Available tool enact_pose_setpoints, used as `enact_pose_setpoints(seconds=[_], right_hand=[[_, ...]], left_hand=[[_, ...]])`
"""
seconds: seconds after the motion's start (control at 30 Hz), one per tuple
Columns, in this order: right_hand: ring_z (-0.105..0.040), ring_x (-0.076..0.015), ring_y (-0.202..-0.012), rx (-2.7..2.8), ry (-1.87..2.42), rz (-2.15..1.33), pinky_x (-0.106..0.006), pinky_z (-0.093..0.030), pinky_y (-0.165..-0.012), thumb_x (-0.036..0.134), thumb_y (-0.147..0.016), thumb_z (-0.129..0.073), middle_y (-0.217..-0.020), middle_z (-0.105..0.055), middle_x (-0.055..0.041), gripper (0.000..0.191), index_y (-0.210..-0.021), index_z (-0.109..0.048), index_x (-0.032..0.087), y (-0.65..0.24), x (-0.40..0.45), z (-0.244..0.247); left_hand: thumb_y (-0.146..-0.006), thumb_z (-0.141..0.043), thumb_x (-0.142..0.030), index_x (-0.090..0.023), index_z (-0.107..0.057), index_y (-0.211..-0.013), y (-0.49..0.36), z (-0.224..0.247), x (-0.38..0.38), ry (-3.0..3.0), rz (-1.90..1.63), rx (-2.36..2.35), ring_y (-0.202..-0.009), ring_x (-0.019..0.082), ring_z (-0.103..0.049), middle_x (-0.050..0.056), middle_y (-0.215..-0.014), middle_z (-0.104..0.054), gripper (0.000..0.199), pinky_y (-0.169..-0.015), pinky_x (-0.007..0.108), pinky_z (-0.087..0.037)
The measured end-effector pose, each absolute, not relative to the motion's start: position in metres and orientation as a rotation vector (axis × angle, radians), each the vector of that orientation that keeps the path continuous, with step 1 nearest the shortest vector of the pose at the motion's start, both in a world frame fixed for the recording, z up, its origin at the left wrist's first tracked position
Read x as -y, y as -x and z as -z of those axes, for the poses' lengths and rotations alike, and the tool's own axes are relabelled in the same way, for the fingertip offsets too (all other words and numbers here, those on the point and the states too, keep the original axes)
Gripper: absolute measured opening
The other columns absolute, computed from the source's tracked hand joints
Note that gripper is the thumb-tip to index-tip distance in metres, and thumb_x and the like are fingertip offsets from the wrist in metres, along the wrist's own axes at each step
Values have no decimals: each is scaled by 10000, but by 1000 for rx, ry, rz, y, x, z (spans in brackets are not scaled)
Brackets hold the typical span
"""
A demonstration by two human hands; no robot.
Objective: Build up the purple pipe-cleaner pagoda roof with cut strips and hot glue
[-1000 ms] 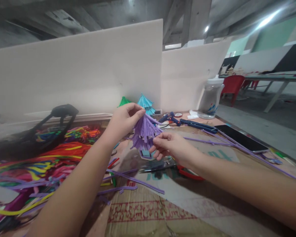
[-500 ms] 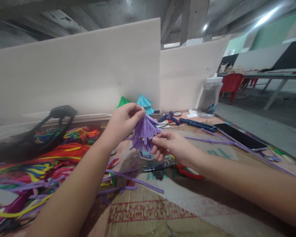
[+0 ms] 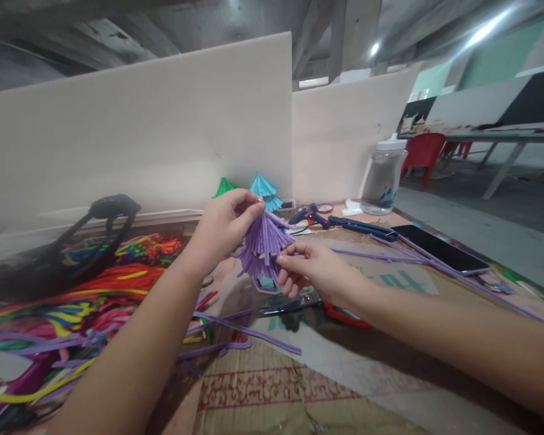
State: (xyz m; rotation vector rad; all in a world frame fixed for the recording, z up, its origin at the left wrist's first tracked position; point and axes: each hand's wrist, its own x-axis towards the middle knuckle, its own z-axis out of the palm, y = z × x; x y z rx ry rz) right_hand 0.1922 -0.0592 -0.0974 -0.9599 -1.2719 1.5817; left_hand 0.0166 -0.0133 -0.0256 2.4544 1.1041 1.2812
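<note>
A tiered purple pipe-cleaner tree (image 3: 263,244) hangs in the air above the table, its cone shape pointing up. My left hand (image 3: 231,220) pinches it at the tip. At its lower right edge, my right hand (image 3: 306,269) has thumb and forefinger closed on one of the purple strands; the other fingers are curled. Behind the left hand stand a light-blue tiered tree (image 3: 265,188) and a green one (image 3: 224,185), partly covered by that hand. Under the right hand are red-handled scissors (image 3: 351,317), with their blades toward the left.
Piles of coloured pipe cleaners (image 3: 118,284) lie at left beside a black strap-like object (image 3: 113,208). Purple stems (image 3: 254,332) cross the cardboard (image 3: 254,417). Toward the right are a glue gun (image 3: 310,214), a blue cutter (image 3: 362,228), a phone (image 3: 442,249) and a water bottle (image 3: 383,178).
The view has shifted very slightly. Both hands keep their hold on the purple tree, with the right fingers barely moved at its lower edge.
</note>
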Motion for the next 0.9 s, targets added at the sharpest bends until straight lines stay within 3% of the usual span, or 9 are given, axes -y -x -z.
enact_pose_setpoints(seconds=[0.57, 0.9], right_hand=[[-599, -94, -444, 1237, 929, -1606, -200, -502, -447, 213, -886, -625, -561, -654, -10, 218, -678, -584, 160, -193, 64, 92], [-633, -123, -462, 1246, 881, -1616, -205, -506, -427, 276, -827, -695, -573, -676, 7, 204, -810, -507, 197, -189, 64, 107]], left_hand=[[-907, -552, -272, -145, -651, -861, -18, 24, 17, -2512, -1277, -1021, -783, 157, -605, 35, -834, -670, 168, -729, 270, -448], [-911, -548, -296, -150, -648, -882, -17, 26, 14, -2499, -1285, -1040, -795, 165, -614, 38, -852, -683, 180, -725, 270, -464]])
